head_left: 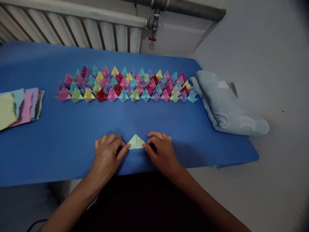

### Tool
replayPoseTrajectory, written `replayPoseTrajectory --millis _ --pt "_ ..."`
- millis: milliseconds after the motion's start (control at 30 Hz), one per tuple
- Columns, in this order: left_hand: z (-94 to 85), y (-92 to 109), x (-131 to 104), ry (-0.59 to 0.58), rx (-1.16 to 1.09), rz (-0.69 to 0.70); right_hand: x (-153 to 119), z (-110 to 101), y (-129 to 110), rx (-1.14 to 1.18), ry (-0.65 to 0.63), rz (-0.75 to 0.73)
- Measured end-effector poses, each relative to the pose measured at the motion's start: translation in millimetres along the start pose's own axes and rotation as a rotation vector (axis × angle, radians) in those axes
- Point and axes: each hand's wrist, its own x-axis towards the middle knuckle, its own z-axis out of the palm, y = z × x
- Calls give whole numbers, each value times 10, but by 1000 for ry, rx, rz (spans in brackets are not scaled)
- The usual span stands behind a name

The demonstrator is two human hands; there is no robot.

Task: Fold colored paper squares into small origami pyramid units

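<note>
A small light-green folded paper (136, 142) in the shape of a triangle lies near the front edge of the blue table, its point facing away from me. A crease runs down its middle. My left hand (109, 149) pinches the left corner between thumb and fingers. On the opposite corner, my right hand (162, 149) grips the paper the same way. Beyond the hands stand several rows of small folded paper boats (123, 95) in pink, purple, blue, green, yellow and red.
At the left edge lies a fanned stack of coloured paper sheets (25, 104) with torn edges. A folded grey-blue cloth (229, 106) rests on the right end of the blue table (72, 138). Behind the table are a white radiator (79, 30) and a pipe with a red valve (152, 39).
</note>
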Motion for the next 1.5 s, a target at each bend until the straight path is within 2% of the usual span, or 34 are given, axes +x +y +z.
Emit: replayPoseTrajectory --millis 300,433,933,1067,1167,1333,1500 --pt "5 -2 54 22 94 73 2 5 -8 -16 7 -7" --pt "-14 32 87 -8 143 76 2 7 -14 -6 11 2" --pt "3 64 93 9 300 71 14 20 -30 -19 12 10" --pt "22 71 49 84 320 69 19 19 -28 -28 9 12" --pt "33 105 13 154 338 164 19 18 -21 -52 21 13" --pt "27 145 -13 81 246 495 14 19 34 -130 54 -2" --pt "28 183 -65 65 331 485 -4 -62 119 -216 56 23"
